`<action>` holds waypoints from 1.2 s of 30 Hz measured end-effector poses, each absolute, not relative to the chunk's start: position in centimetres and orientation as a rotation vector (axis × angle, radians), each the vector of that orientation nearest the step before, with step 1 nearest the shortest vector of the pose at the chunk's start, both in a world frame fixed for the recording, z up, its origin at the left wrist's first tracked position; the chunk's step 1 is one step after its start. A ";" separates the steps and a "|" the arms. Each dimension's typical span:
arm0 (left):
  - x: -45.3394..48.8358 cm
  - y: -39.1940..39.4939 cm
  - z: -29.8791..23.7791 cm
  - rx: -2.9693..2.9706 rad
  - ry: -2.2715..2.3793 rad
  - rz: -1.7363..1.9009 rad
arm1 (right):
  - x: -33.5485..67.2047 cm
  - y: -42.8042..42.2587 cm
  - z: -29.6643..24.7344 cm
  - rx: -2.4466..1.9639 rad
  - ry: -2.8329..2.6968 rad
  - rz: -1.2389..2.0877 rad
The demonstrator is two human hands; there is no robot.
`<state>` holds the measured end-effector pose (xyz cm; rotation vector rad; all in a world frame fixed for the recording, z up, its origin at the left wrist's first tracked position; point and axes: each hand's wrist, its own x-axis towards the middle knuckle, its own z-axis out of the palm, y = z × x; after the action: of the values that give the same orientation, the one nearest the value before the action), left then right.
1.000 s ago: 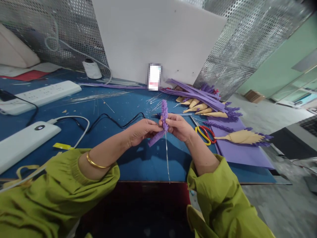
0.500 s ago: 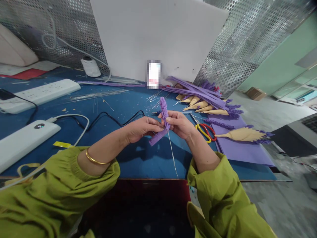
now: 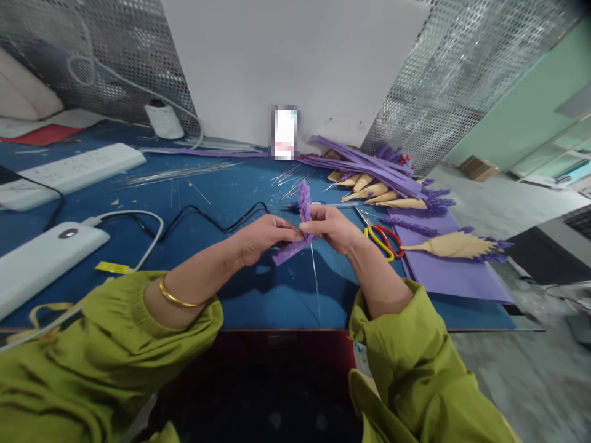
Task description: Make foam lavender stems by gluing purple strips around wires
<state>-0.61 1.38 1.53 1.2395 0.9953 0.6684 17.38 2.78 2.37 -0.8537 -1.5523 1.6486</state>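
Both my hands meet above the blue table (image 3: pixel 258 295). My right hand (image 3: pixel 333 228) pinches a purple fringed flower spike (image 3: pixel 304 202) that stands upright on a thin clear wire stem (image 3: pixel 315 277) hanging down toward me. My left hand (image 3: pixel 262 237) is closed on the loose end of the purple foam strip (image 3: pixel 287 251) that runs from the base of the spike. Green sleeves cover both forearms, and a gold bangle sits on my left wrist.
Yellow-and-red scissors (image 3: pixel 381 239) lie just right of my right hand. Purple foam sheets (image 3: pixel 450 274), finished purple flowers in tan cones (image 3: pixel 455 247) and purple strips (image 3: pixel 369 165) fill the right side. A glue pen (image 3: pixel 295 207), black cable, power strips (image 3: pixel 69 170) and clear wires lie left.
The hanging wire stem has swung slightly, and the loose strip end has shifted a little between my hands. Both hands stay in the same place, holding the spike.
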 end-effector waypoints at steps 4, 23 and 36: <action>-0.2 1.1 1.5 1.154 1.063 0.707 | 16.9 2.7 2.3 -0.929 -1.543 1.525; 0.5 0.1 1.7 1.356 1.197 0.883 | 15.4 2.6 0.8 -1.176 -1.539 1.110; 0.1 0.9 1.9 1.121 1.122 0.963 | 17.1 3.3 1.5 -0.823 -1.352 1.720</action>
<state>0.08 0.93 1.88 1.1208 1.1221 0.9629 17.08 3.30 1.49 -0.8228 -1.3524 1.7201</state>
